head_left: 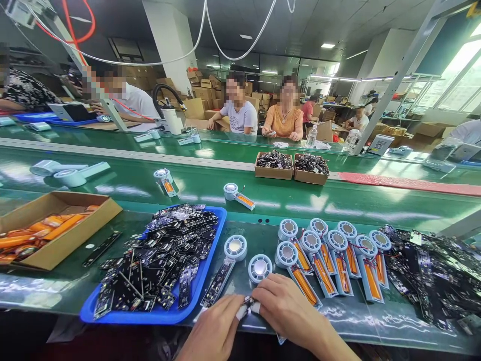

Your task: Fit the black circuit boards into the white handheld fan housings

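Both hands meet at the near edge of the table [124, 180]: left hand [214, 331] and right hand [289, 313] are curled in, taped fingertips [242, 312] pinching one small dark part [248, 302] between them, held close and centred, probably for fine fitting work. The part is too small to identify; likely a circuit board. Just ahead lie two half-built fan units [235, 248], round heads up, within easy reach. To the left, a blue tray [158, 316] heaped with black circuit boards [165, 250] serves as loose stock. To the right, a row of fan bodies with orange batteries [330, 255] is fanned out in neat overlap, apparently staged in order. Another black board pile [436, 276] sits far right. A cardboard box [56, 225] of orange batteries is at left. Other workers sit across the green conveyor belt. No legible brand, label or text anywhere.
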The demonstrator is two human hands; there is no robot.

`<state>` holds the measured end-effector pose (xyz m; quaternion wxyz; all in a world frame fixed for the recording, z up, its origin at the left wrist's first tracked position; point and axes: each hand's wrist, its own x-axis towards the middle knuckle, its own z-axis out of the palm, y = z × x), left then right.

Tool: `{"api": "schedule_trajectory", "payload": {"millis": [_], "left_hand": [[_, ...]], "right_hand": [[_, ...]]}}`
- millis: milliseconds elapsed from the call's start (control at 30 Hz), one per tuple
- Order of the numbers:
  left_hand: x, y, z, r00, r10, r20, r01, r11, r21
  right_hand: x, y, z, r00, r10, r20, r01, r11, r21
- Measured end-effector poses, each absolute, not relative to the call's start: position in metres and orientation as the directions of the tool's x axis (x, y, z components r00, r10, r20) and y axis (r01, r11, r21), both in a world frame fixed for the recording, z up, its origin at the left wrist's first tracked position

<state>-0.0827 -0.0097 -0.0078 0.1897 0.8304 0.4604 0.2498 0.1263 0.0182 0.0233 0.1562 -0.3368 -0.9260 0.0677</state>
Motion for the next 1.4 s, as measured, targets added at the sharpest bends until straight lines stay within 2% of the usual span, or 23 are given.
{"api": "schedule_trajectory", "payload": {"millis": [300,467,567,733,833,967,1100,1233,1400], "left_hand": [[-0.085,-0.004,-0.021,0.491,0.815,0.309,0.691,-0.580,0.432],[-0.084,-0.005,-0.019,0.484,0.837,0.253,0.720,-0.546,0.429],[-0.083,-0.010,-0.019,0.450,0.847,0.283,0.705,-0.532,0.469],[-0.087,-0.017,-0.028,0.327,0.884,0.335,0.672,-0.467,0.575],[-0.087,-0.019,-0.030,0.195,0.946,0.257,0.662,-0.321,0.677],[-0.084,-0.022,-0.023,0.030,0.987,0.160,0.628,-0.143,0.765],[-0.083,-0.023,-0.016,0.009,0.994,0.108,0.591,-0.092,0.802],[-0.088,-0.024,-0.017,0.062,0.994,0.088,0.593,-0.108,0.798],[-0.086,-0.023,-0.012,0.112,0.989,0.091,0.607,-0.141,0.782]], "right_hand": [[0.123,0.026,0.021,-0.762,0.580,0.289,0.552,0.814,-0.179],[0.123,0.027,0.017,-0.747,0.587,0.314,0.557,0.809,-0.186],[0.123,0.023,0.019,-0.699,0.647,0.306,0.596,0.763,-0.251],[0.132,0.012,0.022,-0.578,0.751,0.321,0.597,0.657,-0.461],[0.142,0.005,0.021,-0.440,0.826,0.352,0.598,0.562,-0.572],[0.155,-0.004,0.019,-0.335,0.916,0.222,0.652,0.396,-0.647],[0.153,-0.012,0.022,-0.372,0.922,0.105,0.686,0.349,-0.639],[0.136,-0.015,0.029,-0.507,0.853,0.127,0.644,0.472,-0.602],[0.118,-0.004,0.027,-0.646,0.743,0.177,0.622,0.646,-0.443]]}}
